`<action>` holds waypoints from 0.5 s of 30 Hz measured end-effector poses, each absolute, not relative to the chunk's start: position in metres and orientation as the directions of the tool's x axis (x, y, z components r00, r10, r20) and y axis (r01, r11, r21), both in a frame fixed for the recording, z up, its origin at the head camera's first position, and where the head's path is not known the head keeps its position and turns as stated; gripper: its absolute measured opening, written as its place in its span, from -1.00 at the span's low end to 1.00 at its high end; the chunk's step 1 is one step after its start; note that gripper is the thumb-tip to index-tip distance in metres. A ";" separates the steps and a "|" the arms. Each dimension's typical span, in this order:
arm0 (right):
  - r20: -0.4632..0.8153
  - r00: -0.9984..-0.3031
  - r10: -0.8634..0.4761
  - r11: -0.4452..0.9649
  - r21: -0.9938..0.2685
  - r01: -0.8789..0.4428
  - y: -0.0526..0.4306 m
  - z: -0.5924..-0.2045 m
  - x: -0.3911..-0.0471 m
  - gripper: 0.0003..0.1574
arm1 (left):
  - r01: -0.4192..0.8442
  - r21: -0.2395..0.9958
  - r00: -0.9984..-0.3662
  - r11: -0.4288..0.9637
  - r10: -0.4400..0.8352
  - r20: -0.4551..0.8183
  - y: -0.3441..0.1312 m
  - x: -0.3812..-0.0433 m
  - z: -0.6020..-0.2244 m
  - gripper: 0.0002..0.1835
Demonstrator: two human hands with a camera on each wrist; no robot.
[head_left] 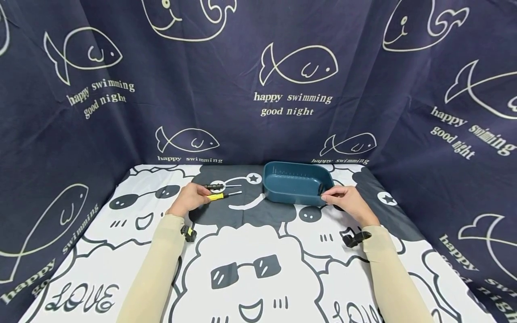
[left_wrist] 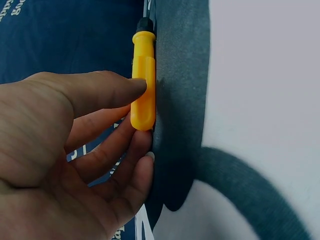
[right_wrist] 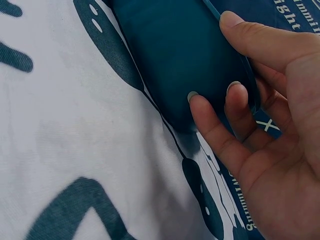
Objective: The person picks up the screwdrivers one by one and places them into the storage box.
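My left hand [head_left: 189,198] pinches the handle of a yellow screwdriver [left_wrist: 144,95], thumb on top and fingers behind and under the butt end. Its shaft points right, toward the bin, low over the cloth. Just behind it lies a black-handled screwdriver [head_left: 215,186], shaft also pointing right, partly covered by the left fingers. To the right stands a dark teal plastic bin [head_left: 292,198]. My right hand [head_left: 349,201] grips its near right corner, thumb on the rim and fingertips against the outer wall [right_wrist: 170,60]. A small dark shape shows inside the bin at that end.
The table is spread with a white and dark grey cartoon cloth [head_left: 250,242]. Dark blue curtains [head_left: 242,89] with fish drawings hang behind the table and at both sides. The bin stands near the back edge. Each wrist wears a small black camera.
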State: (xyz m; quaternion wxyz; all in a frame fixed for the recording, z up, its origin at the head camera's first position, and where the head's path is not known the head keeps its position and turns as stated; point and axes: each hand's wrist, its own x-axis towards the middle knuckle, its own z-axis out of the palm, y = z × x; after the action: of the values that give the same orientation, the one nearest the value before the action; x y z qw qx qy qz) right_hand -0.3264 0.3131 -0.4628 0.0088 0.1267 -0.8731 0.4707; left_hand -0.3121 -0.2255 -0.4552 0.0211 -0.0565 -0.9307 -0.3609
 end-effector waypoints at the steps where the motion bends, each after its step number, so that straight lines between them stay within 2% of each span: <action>1: 0.133 -0.967 -0.215 0.521 -0.822 -0.229 0.313 -0.463 -0.326 -0.60 | 0.121 0.669 -0.993 0.734 0.089 0.082 -0.226 -0.312 -0.455 -0.75; 15: 0.103 -0.970 -0.218 0.512 -0.835 -0.204 0.311 -0.458 -0.324 -0.61 | 0.086 0.656 -0.996 0.750 0.056 0.067 -0.225 -0.313 -0.459 -0.75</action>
State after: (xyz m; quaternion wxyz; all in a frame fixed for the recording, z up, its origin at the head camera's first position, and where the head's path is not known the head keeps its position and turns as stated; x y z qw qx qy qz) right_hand -0.3244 0.3113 -0.4579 -0.0077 0.1214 -0.8694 0.4789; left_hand -0.3133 -0.2251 -0.4587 0.0213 -0.0382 -0.9351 -0.3518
